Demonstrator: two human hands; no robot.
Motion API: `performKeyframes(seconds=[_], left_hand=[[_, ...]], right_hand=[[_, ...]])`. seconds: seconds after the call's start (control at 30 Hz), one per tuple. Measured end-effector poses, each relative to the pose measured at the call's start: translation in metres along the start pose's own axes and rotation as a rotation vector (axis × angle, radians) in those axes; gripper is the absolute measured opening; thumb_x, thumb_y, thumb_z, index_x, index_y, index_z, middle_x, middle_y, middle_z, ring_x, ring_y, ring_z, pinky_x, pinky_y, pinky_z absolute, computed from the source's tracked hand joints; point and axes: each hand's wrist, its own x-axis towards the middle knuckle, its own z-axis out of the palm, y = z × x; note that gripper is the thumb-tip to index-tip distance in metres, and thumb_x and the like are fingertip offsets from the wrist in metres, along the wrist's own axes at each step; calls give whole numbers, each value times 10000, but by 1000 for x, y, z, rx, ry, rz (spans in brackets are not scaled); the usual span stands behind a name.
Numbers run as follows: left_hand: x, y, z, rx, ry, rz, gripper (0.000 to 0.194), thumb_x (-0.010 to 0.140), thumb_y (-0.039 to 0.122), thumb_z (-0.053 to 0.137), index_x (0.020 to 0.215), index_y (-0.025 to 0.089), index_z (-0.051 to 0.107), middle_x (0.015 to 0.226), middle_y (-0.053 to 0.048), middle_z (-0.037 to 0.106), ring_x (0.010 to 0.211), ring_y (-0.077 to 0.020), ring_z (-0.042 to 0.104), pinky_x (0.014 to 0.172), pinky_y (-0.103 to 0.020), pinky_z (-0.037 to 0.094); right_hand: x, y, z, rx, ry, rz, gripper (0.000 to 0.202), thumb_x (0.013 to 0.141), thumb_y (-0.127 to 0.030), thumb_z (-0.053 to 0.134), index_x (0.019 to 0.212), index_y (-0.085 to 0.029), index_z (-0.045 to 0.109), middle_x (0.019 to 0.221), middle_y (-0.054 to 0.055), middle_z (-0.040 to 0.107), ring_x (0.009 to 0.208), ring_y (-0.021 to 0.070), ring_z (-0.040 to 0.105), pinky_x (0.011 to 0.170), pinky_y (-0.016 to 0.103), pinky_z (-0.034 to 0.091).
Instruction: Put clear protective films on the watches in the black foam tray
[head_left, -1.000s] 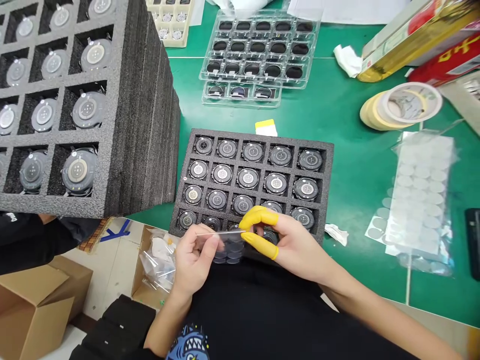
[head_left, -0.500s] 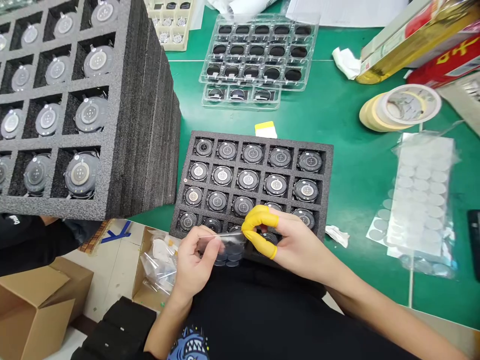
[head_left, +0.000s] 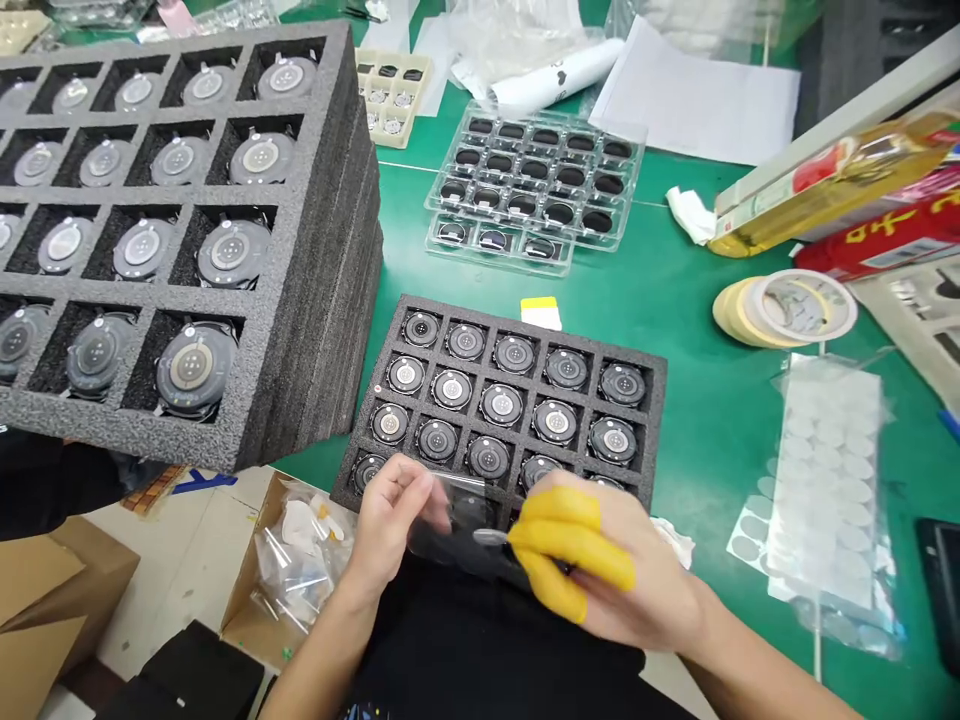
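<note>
My left hand (head_left: 396,515) pinches a clear plastic film sheet (head_left: 457,505) between thumb and fingers, above the near edge of a black foam tray (head_left: 652,400). Yellow finger cots cover several fingers of my right hand (head_left: 592,550). Its fingertips are closed on a small round clear film disc (head_left: 491,537), just right of the sheet. Round watch bodies (head_left: 501,404) lie back side up in the tray's compartments. My hands and the sheet hide part of the nearest row.
A tall stack of foam trays (head_left: 300,300) with watch bodies stands left. Clear blister trays (head_left: 536,175) of dark round lenses lie behind. At right are tape rolls (head_left: 795,305), sheets of round stickers (head_left: 829,470) and an oil bottle (head_left: 810,195). A cardboard box (head_left: 247,600) holds plastic scraps.
My right hand has drawn away from the sheet's edge, with a round film disc now at its fingertips. My left hand still holds the sheet. The head view has shifted.
</note>
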Motion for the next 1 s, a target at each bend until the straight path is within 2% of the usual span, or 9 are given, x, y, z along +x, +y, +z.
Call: performKeyframes(seconds=[0.1, 0.23, 0.3, 0.37, 0.5, 0.6, 0.73, 0.87, 1.0], left_hand=[[1, -3, -4, 25, -44, 37, 434, 959, 580, 846, 972, 173, 698, 855, -31, 802, 678, -134, 743, 637, -236, 636], [2, -13, -9, 80, -70, 52, 402, 1002, 559, 806, 1091, 176, 721, 988, -73, 834, 811, -160, 787, 759, -272, 674], [2, -20, -10, 119, -93, 70, 358, 1042, 527, 761, 1132, 182, 722, 1042, -82, 828, 842, -160, 788, 797, -278, 673], [2, -27, -12, 197, -114, 121, 296, 1082, 473, 705, 1159, 188, 725, 1073, -87, 811, 852, -158, 778, 806, -275, 664], [-2, -34, -15, 401, -122, 284, 147, 1090, 310, 656, 1170, 208, 725, 1092, -90, 802, 928, -183, 778, 824, -266, 644], [-5, -36, -17, 516, -110, 371, 148, 1044, 214, 672, 1182, 230, 724, 1064, -72, 815, 965, -194, 793, 861, -262, 636], [-6, -44, -22, 602, -99, 426, 198, 1032, 197, 675, 1221, 234, 720, 1059, -79, 830, 976, -208, 812, 897, -281, 646], [-4, -54, -28, 617, -122, 496, 223, 1035, 248, 696, 1256, 236, 720, 1029, -85, 841, 951, -218, 822, 890, -293, 660], [-3, -57, -31, 581, -138, 496, 246, 1032, 278, 712, 1278, 260, 723, 997, -83, 847, 907, -230, 827, 877, -326, 677]], right_hand=[[28, 24, -21, 43, -46, 106, 240, 969, -33, 616, 1011, -269, 629, 834, -8, 704, 723, 150, 634, 677, 292, 549], [78, 81, -39, 129, -173, 264, 129, 962, -153, 673, 886, -256, 679, 847, 1, 710, 727, 153, 629, 637, 293, 511], [104, 111, -37, 164, -246, 355, 56, 934, -241, 708, 879, -249, 700, 888, 24, 725, 767, 180, 643, 667, 327, 523], [131, 139, -31, 177, -317, 426, 78, 910, -319, 719, 895, -244, 706, 963, 54, 740, 848, 221, 670, 741, 383, 549], [177, 176, -13, 120, -475, 390, 87, 878, -325, 693, 841, -249, 671, 1030, 81, 708, 1014, 280, 656, 959, 490, 543], [196, 189, -2, 98, -571, 317, 112, 896, -292, 659, 796, -255, 623, 1025, 87, 664, 1057, 289, 622, 1027, 505, 516], [201, 194, 6, 115, -653, 318, 142, 914, -260, 634, 778, -249, 595, 1050, 89, 633, 1070, 288, 607, 1041, 501, 503], [197, 195, 8, 149, -644, 375, 134, 897, -225, 648, 769, -234, 610, 1121, 102, 630, 1125, 295, 608, 1067, 502, 501], [193, 198, 9, 193, -618, 385, 134, 907, -217, 653, 776, -230, 630, 1155, 119, 620, 1242, 317, 584, 1137, 525, 489]])
